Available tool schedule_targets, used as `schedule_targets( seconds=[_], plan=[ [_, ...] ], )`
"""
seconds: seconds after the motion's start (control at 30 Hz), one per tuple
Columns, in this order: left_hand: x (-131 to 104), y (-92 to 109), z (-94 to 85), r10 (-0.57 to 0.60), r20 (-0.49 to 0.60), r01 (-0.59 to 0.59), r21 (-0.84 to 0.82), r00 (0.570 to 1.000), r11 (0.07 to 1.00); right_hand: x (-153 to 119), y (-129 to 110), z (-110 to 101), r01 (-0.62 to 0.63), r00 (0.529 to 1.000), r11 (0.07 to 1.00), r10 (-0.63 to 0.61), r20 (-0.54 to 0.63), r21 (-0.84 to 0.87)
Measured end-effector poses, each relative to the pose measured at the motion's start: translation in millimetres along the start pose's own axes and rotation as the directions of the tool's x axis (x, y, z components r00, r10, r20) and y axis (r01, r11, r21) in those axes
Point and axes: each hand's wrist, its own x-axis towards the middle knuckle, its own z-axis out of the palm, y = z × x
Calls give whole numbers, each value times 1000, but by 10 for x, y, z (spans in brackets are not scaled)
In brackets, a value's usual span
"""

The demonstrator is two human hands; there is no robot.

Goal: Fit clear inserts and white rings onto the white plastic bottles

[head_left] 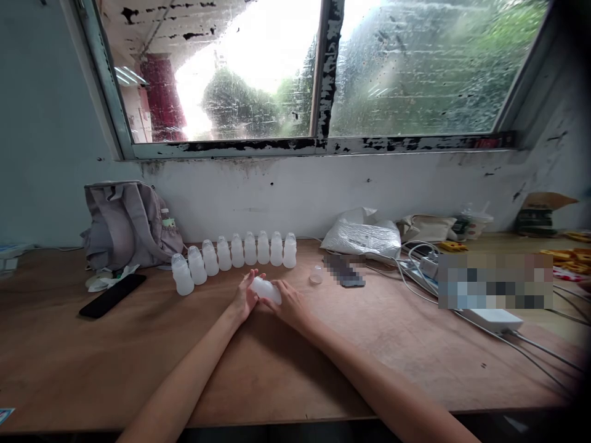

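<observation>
A frosted white baby bottle (266, 290) lies tilted on its side between my hands, just above the wooden table. My left hand (246, 296) is closed around its left end, fingers pointing up. On the other end, my right hand (290, 303) grips the bottle with thumb and fingers. Whatever is at the left end is largely hidden by my fingers. A small clear cap (316, 275) rests on the table to the right of my hands. Behind them, several similar bottles (237, 251) with clear caps stand upright in a curved row.
A grey backpack (122, 224) leans by the wall at left, near a black phone (113, 296). Right of the cap lies another phone (351, 274). A silver plastic package (364, 237), white cables and a white power adapter (494, 320) occupy the right side.
</observation>
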Motion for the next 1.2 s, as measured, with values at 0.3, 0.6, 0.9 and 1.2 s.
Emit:
schedule_targets(
  seconds=[0.3,0.6,0.9,1.2],
  plan=[
    [-118,-53,188,183,-280,-136,180,942,974,-35,-143,-26,-357,904,826,188,384,437],
    [-87,4,233,-4,-203,-21,-121,979,992,-23,-127,-31,-134,984,980,114,139,148],
    [-27,-170,203,-13,-368,7,-18,930,1000,-9,-89,15,-368,917,858,271,293,359],
    [-50,-126,225,123,-350,-131,0,929,991,-29,-115,57,-685,728,335,280,626,647]
  ],
)
